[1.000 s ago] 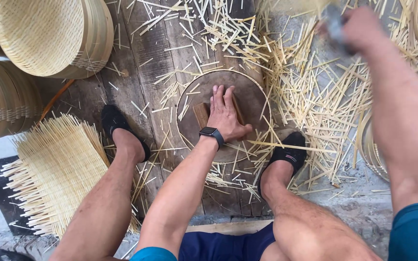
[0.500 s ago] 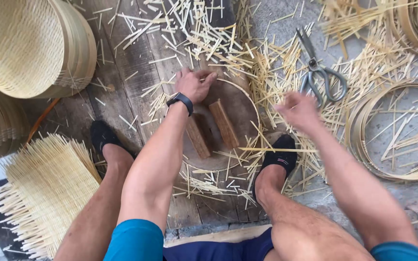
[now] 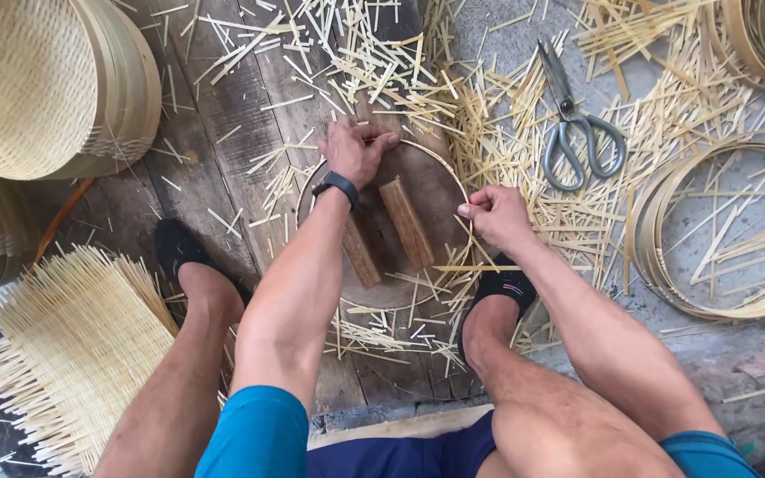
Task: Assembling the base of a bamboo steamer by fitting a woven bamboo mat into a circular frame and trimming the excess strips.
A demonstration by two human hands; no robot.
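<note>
Fingers of my left hand (image 3: 356,150) curl over the far rim of the bamboo hoop (image 3: 307,177); right hand (image 3: 496,215) pinches its near-right edge, fingertips pressed together. Two wooden blocks (image 3: 406,223) lie between both grips (inside the hoop). Scissors (image 3: 575,124) rest beyond my right fingers, well apart.

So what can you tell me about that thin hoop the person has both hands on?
The hoop is a thin, pale ring that looks like a bent bamboo strip. It lies flat around a dark round wooden block on the plank floor, between the person's feet. The left hand grips its far edge and the right hand pinches its right side. Two small wooden blocks sit inside it, and loose bamboo slivers cross its near edge.
</note>
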